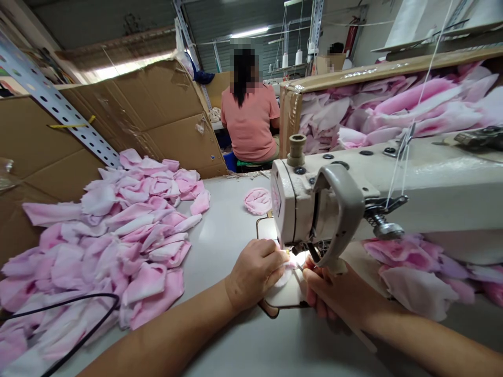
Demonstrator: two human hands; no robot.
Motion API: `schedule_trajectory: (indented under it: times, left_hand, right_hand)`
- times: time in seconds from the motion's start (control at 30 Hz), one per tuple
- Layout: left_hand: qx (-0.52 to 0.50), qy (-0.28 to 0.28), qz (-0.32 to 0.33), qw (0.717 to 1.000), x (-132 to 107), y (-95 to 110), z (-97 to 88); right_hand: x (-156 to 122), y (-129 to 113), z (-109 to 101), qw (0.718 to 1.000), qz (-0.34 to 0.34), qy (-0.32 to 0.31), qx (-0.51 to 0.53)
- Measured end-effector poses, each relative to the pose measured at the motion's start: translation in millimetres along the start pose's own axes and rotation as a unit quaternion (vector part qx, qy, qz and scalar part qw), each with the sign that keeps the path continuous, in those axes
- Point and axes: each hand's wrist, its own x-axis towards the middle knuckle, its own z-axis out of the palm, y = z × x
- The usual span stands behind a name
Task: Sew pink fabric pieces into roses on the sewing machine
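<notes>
My left hand [255,272] rests on the sewing table [228,230] with fingers curled, pinching a small pink-white fabric piece [288,269] under the head of the cream sewing machine [314,204]. My right hand [334,290] sits just right of it, fingers closed on the same piece's near edge below the needle area. The needle itself is hidden behind the machine's face and lever.
A large heap of pink fabric pieces [118,246] covers the table's left side, with a black cable [78,309] over it. One sewn pink piece [257,200] lies behind the machine. Cardboard walls [157,115] surround the table. More pink fabric [408,267] lies right. A person in a pink shirt [249,125] sits ahead, back turned.
</notes>
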Motion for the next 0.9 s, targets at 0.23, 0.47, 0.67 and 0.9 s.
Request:
schedule_trajectory:
  times: [0.23, 0.47, 0.67, 0.9]
  left_hand:
    - [0.008, -0.021, 0.010, 1.000, 1.3, 2.3, -2.0]
    - [0.043, -0.041, 0.036, 0.998, -2.6, 5.5, -2.4]
    - [0.083, -0.113, 0.008, 0.990, -4.7, 12.8, -7.5]
    - [0.076, -0.109, -0.007, 0.991, -9.5, 9.2, 4.4]
  right_hand:
    - [8.2, 9.8, -1.4, 1.000, -0.028, 0.000, 0.011]
    - [7.5, 10.5, -2.6, 0.999, -0.039, -0.001, 0.022]
    - [8.4, 10.9, -2.6, 0.999, -0.041, 0.001, 0.025]
    - [8.0, 13.2, -4.6, 0.999, -0.037, 0.006, 0.020]
